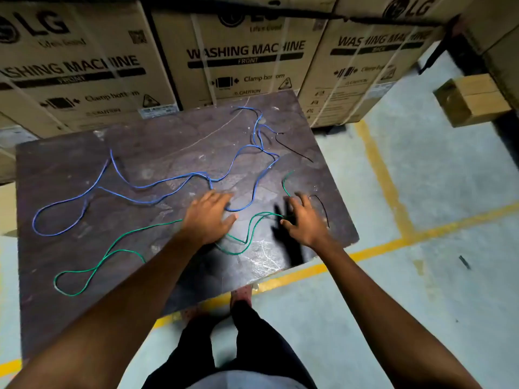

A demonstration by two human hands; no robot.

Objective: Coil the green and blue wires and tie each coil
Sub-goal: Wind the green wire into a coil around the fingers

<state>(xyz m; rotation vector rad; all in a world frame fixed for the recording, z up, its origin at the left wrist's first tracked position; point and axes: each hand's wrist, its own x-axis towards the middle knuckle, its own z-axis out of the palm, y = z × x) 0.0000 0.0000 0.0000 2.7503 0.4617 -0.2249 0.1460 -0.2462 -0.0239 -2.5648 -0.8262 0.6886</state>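
Table (pixel 70 169) with loose blue wire (pixel 157 185) and green wire (pixel 112 248), left hand (pixel 209 217) flat, open, right hand (pixel 302 220) spread on green wire, grip unclear.

The scene is dim, with the upper corners falling into near darkness. Light from above and near the viewer makes a pale glare patch on the near edge of the table (pixel 264 256). The right hand (pixel 304 220) is motion-blurred and casts a soft dark shadow leftward. Wide-angle distortion bends the cardboard boxes (pixel 241 57) and floor lines (pixel 379 169) outward.
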